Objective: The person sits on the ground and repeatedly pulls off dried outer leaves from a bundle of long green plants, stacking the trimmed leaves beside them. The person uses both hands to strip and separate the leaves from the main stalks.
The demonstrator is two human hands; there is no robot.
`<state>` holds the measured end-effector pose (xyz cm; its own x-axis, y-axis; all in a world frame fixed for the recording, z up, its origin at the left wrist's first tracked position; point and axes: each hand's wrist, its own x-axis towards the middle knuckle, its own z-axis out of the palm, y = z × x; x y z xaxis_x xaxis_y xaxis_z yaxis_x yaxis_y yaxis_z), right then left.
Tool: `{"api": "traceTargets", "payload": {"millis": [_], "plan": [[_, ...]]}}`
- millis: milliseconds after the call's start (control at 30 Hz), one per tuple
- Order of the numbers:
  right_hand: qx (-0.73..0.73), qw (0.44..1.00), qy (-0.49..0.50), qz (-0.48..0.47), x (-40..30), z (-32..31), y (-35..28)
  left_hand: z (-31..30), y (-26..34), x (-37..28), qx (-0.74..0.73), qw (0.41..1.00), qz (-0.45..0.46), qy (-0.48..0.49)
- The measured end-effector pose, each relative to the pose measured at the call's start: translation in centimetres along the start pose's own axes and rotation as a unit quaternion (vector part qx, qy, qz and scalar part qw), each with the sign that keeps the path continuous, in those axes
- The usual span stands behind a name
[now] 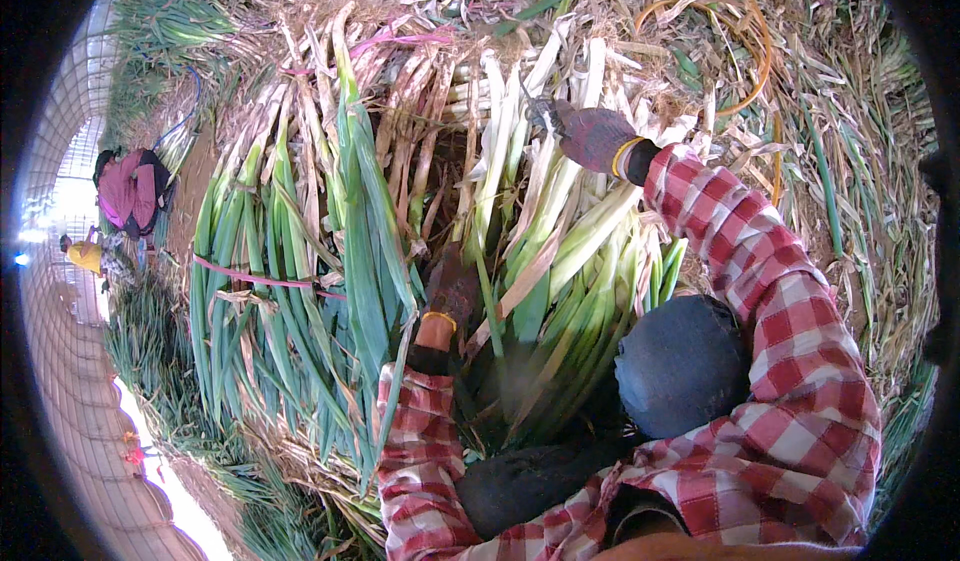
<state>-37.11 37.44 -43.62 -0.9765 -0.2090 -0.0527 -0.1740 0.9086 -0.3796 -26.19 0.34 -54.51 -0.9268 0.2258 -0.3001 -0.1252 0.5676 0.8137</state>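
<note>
Long green onions with white stems and green leaves lie before me. My left hand (452, 283), in a dark glove with a yellow cuff edge, reaches down among the stalks; its fingers are partly hidden by leaves. My right hand (592, 134), gloved alike, is over the white stems (536, 163) at the upper middle, fingers curled around a small dark metal tool (541, 114) whose exact kind I cannot tell. Left of my left hand lies a bundle of green onions (367, 223), with a pink tie (255, 279) across its leaves.
An orange hose or band (766, 58) curls over dry leaf litter at the upper right. More green onions (169, 28) lie at the upper left. Two other people, one in pink (129, 189) and one with yellow (84, 255), are at the far left, near a curved greenhouse wall (67, 381).
</note>
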Motion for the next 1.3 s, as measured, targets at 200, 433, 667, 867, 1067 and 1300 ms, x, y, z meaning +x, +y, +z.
{"api": "traceTargets", "payload": {"millis": [200,433,667,867,1067,1300], "plan": [[0.011,0.996,-0.049,-0.076,-3.2,0.2,-1.8,0.4,7.0,-2.4,0.317,0.943,0.09,0.04],[0.071,0.981,-0.035,-0.175,-8.9,0.0,-3.6,-2.2,11.2,-2.7,0.32,0.932,0.131,0.109],[0.044,0.984,-0.055,-0.164,-8.8,0.4,-2.1,-2.1,6.9,0.0,0.263,0.959,-0.004,0.106],[0.08,0.969,-0.087,-0.216,-10.0,-1.6,-4.6,-2.7,6.7,-0.4,0.308,0.947,-0.053,0.079],[0.12,0.933,-0.171,-0.294,-12.8,-3.3,-6.9,-3.3,8.6,-0.9,0.28,0.957,-0.052,0.054],[0.128,0.959,-0.115,-0.226,-6.7,-2.8,-5.6,-3.7,7.0,-2.5,0.252,0.965,-0.029,0.069]]}}
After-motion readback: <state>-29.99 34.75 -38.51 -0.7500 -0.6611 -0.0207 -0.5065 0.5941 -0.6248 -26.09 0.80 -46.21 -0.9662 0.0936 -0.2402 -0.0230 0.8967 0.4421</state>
